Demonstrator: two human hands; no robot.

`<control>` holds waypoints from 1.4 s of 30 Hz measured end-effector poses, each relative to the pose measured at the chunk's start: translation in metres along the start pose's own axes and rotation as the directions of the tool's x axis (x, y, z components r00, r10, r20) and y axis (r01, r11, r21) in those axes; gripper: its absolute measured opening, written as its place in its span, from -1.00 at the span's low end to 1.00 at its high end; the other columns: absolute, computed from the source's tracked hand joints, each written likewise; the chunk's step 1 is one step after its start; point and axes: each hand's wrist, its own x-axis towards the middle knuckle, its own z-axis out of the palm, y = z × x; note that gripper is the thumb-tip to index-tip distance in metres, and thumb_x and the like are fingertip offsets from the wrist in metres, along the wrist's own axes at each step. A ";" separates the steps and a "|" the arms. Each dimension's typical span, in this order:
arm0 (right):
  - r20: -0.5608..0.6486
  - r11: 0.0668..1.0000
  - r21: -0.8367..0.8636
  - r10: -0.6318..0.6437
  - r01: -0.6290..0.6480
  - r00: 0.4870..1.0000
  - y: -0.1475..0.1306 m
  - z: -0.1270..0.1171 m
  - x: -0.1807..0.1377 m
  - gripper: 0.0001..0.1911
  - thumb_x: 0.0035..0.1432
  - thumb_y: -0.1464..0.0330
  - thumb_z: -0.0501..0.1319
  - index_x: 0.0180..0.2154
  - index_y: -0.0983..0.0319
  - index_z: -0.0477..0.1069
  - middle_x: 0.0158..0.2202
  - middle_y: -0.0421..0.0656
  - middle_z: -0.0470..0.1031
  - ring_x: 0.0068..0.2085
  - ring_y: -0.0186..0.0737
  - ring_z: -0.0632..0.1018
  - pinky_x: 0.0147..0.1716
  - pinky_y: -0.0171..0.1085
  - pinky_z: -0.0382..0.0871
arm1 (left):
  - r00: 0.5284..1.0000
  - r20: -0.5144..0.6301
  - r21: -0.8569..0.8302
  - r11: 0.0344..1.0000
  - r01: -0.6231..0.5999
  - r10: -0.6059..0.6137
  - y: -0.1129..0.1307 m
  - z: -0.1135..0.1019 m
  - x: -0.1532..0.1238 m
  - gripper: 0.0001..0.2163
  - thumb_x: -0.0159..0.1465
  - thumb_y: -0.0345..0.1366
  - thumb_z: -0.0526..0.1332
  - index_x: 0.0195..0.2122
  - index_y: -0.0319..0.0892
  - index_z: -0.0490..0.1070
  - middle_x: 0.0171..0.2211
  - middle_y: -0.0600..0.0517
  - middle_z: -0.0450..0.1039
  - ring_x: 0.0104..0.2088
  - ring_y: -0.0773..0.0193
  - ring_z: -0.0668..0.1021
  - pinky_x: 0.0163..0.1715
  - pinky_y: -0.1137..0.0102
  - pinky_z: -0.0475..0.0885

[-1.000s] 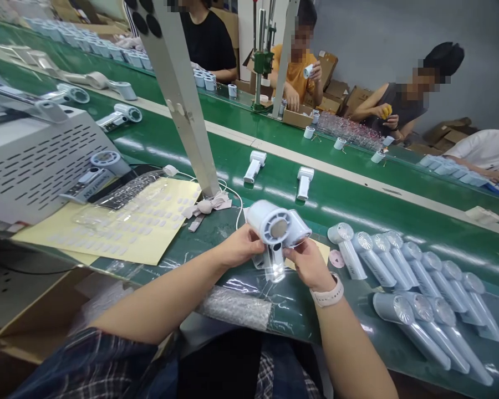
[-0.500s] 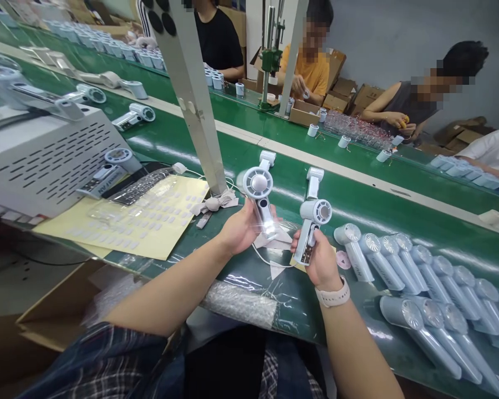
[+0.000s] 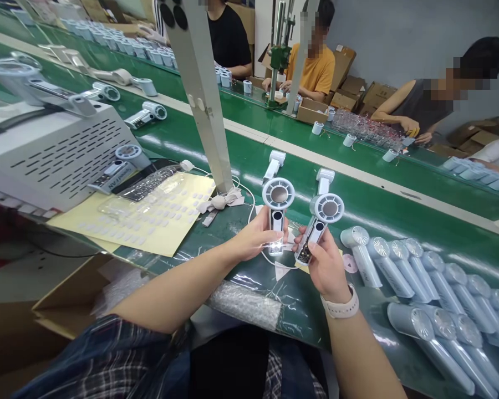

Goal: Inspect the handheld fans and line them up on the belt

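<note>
Pale-blue plastic filled both hands, held above the green desk (image 3: pixel 382 194), to the right of the post (image 3: pixel 210 105) and on its near side. The left hand (image 3: pixel 255 237) had its fingers wrapped round the handle of the left fan (image 3: pixel 277 215), thumb across the front; the right hand (image 3: pixel 327 261) had its fingers closed round the handle of the right fan (image 3: pixel 319 226), which leaned rightward at its top. A second earlier the pair overlapped, then came apart with the right one angled away; by this moment both ringed faces were turned to the wearer, nearly level, heads near each other without touching. That change seemingly let both fronts be seen together. Two loose fans (image 3: pixel 325 178) lay beyond the hands, right of the post; rows of fans (image 3: pixel 444 285) lay much farther right of it, and the yellow sheet (image 3: pixel 172 238) lay to its left.
</note>
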 end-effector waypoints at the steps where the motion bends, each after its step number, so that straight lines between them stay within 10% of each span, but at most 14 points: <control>1: -0.006 1.000 -0.001 0.000 0.000 1.000 0.000 0.000 0.000 -0.68 0.05 0.32 0.39 -0.11 0.10 0.47 -0.16 -0.20 0.51 -0.24 -0.22 0.55 -0.25 -0.18 0.55 | 1.000 0.008 0.008 1.000 0.001 -0.001 0.000 0.000 0.000 -0.60 0.14 -0.29 0.42 -0.10 -0.13 0.25 -0.31 0.10 0.42 -0.37 0.32 0.53 -0.34 0.36 0.44; 42: -0.002 0.997 -0.065 -0.034 0.033 0.999 0.006 -0.002 0.000 -0.80 0.20 0.24 0.27 -0.13 0.13 0.44 -0.21 -0.17 0.55 -0.32 -0.22 0.54 -0.34 -0.20 0.52 | 0.989 -0.129 0.114 0.990 0.082 -0.067 -0.001 -0.005 0.005 -0.64 0.11 -0.28 0.39 -0.18 -0.13 0.24 -0.37 0.11 0.41 -0.45 0.33 0.47 -0.44 0.38 0.33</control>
